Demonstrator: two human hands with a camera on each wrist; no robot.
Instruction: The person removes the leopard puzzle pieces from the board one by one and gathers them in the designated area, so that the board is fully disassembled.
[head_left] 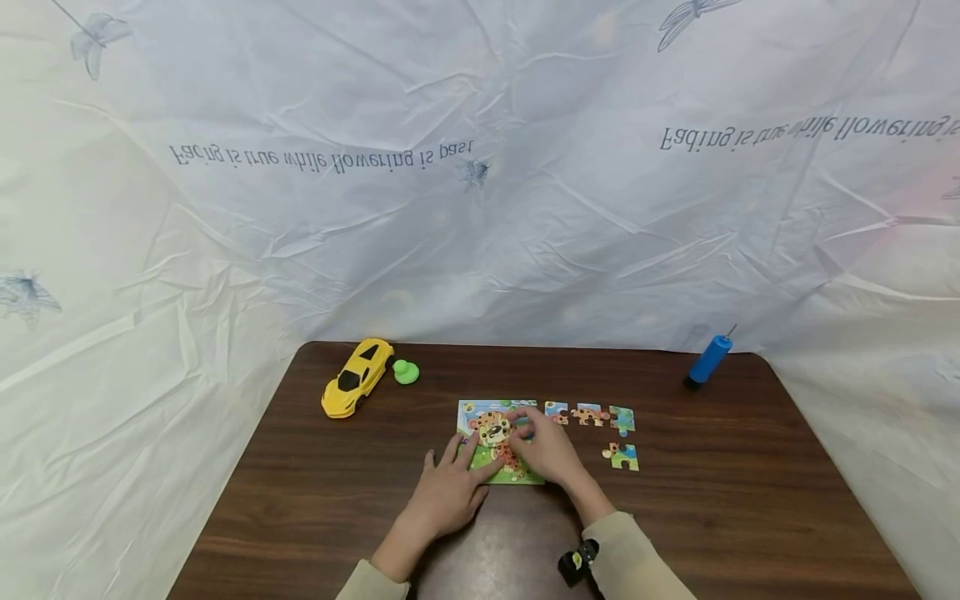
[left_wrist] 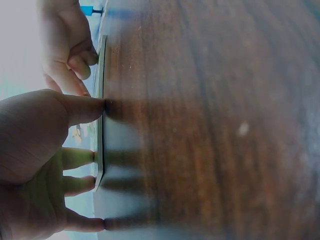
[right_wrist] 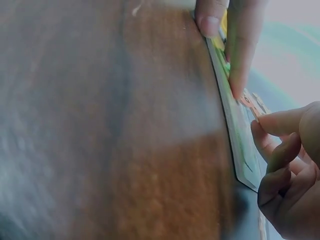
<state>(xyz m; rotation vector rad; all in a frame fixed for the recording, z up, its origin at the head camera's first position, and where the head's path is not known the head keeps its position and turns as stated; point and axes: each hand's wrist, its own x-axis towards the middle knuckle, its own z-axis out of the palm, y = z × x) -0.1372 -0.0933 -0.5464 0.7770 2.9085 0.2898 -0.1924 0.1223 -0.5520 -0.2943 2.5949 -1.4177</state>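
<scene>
A cartoon-animal jigsaw puzzle board [head_left: 465, 408] lies flat on the table in the head view. Spread over its lower left is my left hand [head_left: 447, 493], with the fingers fairly straight and their tips on the board and the table beside it. My right hand [head_left: 551, 454] is over the board's right side. In the right wrist view it pinches a small puzzle piece [right_wrist: 254, 106], tilted at the board's surface, between thumb and finger. The left fingertips come close to that piece. My right hand hides part of the picture from above.
Loose puzzle pieces lie to the right, among them a blue-green one [head_left: 622, 418] and a green one [head_left: 622, 456]. A yellow toy car [head_left: 358, 377] and a green knobbed object [head_left: 406, 372] stand back left; a blue cylinder with a thin metal tip [head_left: 708, 361] lies back right.
</scene>
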